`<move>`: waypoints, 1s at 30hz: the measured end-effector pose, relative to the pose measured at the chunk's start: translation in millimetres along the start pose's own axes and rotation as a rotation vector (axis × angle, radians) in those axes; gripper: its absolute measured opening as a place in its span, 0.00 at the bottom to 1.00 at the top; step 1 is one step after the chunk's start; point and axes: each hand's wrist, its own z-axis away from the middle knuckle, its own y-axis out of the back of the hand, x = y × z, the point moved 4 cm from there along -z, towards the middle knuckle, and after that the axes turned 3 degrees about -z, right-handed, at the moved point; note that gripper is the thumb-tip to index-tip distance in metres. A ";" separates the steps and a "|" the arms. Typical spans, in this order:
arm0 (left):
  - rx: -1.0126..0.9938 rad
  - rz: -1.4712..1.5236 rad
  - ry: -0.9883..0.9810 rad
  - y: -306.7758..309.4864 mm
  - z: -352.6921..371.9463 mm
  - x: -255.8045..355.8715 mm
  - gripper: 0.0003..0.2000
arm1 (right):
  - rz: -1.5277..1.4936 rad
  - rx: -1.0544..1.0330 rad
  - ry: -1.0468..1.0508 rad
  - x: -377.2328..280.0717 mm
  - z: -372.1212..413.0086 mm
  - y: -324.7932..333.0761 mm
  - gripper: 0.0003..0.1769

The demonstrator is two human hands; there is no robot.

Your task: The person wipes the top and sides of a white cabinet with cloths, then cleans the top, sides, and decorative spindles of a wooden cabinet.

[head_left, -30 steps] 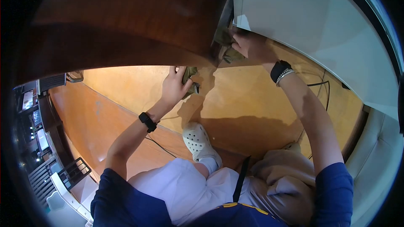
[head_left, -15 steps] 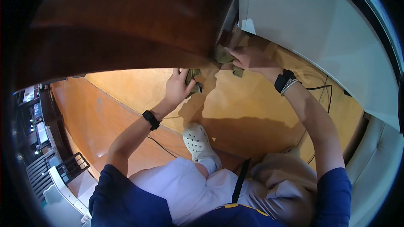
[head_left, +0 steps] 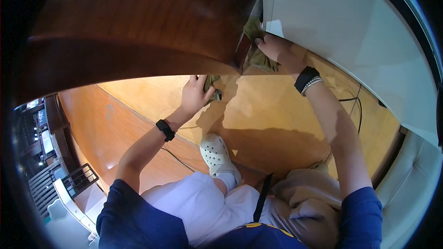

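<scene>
My right hand [head_left: 275, 48] grips an olive-green cloth [head_left: 261, 60], pressed against the corner edge of a dark brown wooden cabinet [head_left: 152, 23], beside the gap to a white panel. Part of that cloth hangs below the fingers. My left hand [head_left: 194, 96] is closed on a second olive-green cloth [head_left: 212, 85], just under the cabinet's lower edge and over the tan floor. Its fingertips are partly hidden by that edge.
The white panel [head_left: 332, 23] stands to the right, with a pale padded seat [head_left: 406, 184] below it. Thin black cables [head_left: 359, 110] lie on the wooden floor [head_left: 267, 110]. My white clog [head_left: 215, 154] rests there too. A white chair [head_left: 69, 203] is at lower left.
My right hand has moved its cloth upward along the cabinet's corner edge, and the cloth is more spread out. My left hand and its cloth have hardly moved.
</scene>
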 end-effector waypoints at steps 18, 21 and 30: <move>-0.020 -0.049 0.004 -1.4 -3.7 1.3 0.27 | -0.093 -0.380 0.280 -33.4 61.1 -7.4 0.35; -0.032 -0.062 0.021 -2.1 -3.7 0.2 0.27 | -0.062 -0.281 0.194 -28.3 53.4 -5.5 0.35; -0.006 -0.047 -0.011 -4.2 -2.2 -1.9 0.27 | -0.757 -0.098 0.142 -5.4 12.4 -20.9 0.38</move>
